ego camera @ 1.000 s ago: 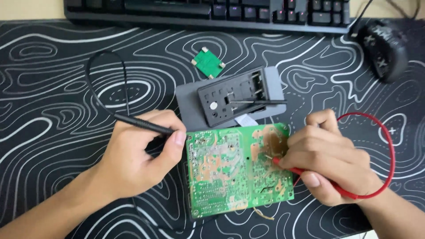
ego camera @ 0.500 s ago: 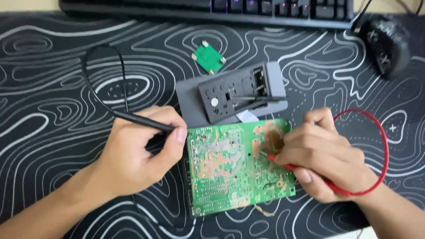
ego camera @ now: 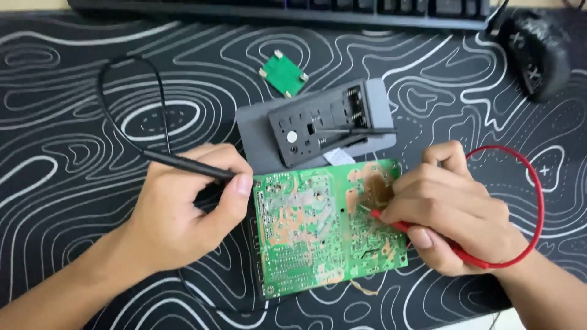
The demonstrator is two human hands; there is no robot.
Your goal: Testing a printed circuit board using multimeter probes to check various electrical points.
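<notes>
Patterned black desk mat [ego camera: 92,183], left hand [ego camera: 183,208] pinching black probe [ego camera: 189,165], right hand [ego camera: 452,214] pinching red probe [ego camera: 391,221] on green circuit board [ego camera: 312,238]

Black swirl-patterned desk mat [ego camera: 73,122]; circuit board [ego camera: 324,226], grey box [ego camera: 318,125], keyboard [ego camera: 306,9] on it.

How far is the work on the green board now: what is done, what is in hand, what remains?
Done: the large green circuit board lies solder side up on the patterned black mat. In hand: the right hand presses the red probe onto it; the left hand holds the black probe. Left: the black tip is hidden, so its contact is unclear.
</notes>
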